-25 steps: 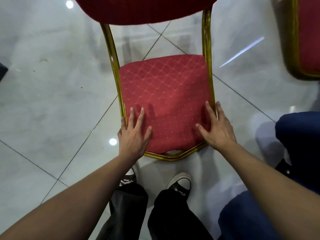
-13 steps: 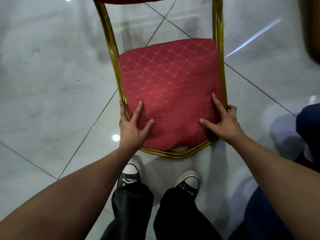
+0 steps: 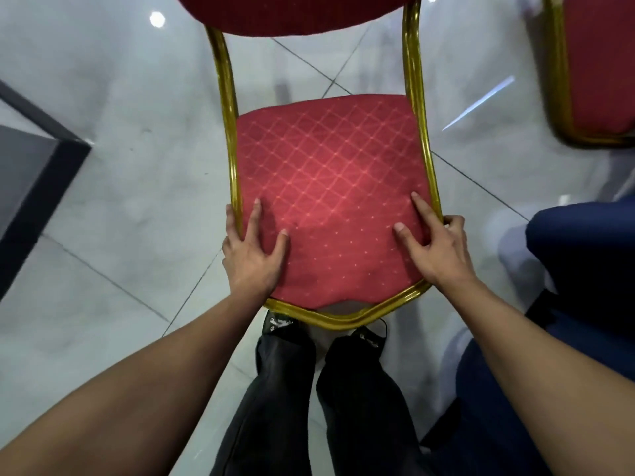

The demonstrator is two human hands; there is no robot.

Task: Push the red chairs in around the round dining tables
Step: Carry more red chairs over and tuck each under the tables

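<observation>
Gripping the front corners of a red chair [image 3: 330,197], both hands are closed on its seat: the left hand [image 3: 249,259] at 7 o'clock of the cushion, fingers [image 3: 256,214] laid on the fabric with one outside the gold frame [image 3: 347,319]; the right hand [image 3: 438,250] at 5 o'clock, thumb and forefinger on the cushion and the other fingers curled over the rail. The chair's front edge lies just ahead of the person's shoes [image 3: 275,324], its backrest at 12 o'clock. A second red chair [image 3: 598,67] sits at 2 o'clock, well apart. Blue cloth [image 3: 584,255] hangs at 4 o'clock and a dark corner [image 3: 31,173] shows at 9 o'clock; no round bench top is visible. Judged from this, the chair is in hand but not yet pushed in, and at least one more remains.
</observation>
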